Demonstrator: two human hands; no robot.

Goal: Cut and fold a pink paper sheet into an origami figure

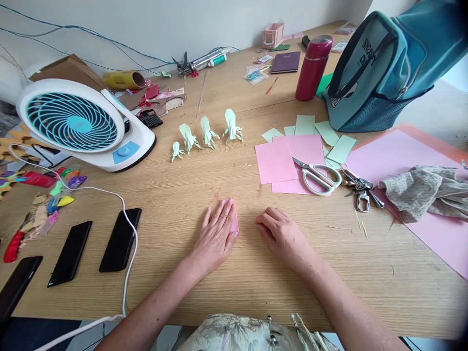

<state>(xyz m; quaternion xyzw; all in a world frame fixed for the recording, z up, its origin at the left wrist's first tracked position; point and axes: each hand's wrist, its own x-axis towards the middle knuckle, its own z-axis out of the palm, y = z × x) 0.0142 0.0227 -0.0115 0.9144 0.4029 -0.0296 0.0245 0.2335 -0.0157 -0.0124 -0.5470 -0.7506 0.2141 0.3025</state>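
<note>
My left hand point(216, 233) lies flat, its fingers stretched over a small folded piece of pink paper point(235, 227). Only the paper's right edge shows past the fingers; the rest is hidden under the hand. To the right, my right hand point(280, 231) rests on the table with its fingers curled in, apart from the paper, and I see nothing in it. Beyond the hands, several folded pale green paper figures point(209, 132) stand in a row. Pink paper sheets point(277, 161) lie farther right, with white-handled scissors point(321, 179) on top.
A white fan point(78, 124) stands at the left, with phones point(120, 240) and a white cable point(134, 243) nearer. On the right are green paper pieces point(341, 148), keys point(361, 190), a grey cloth point(424, 192), a red flask point(313, 68) and a blue backpack point(387, 68).
</note>
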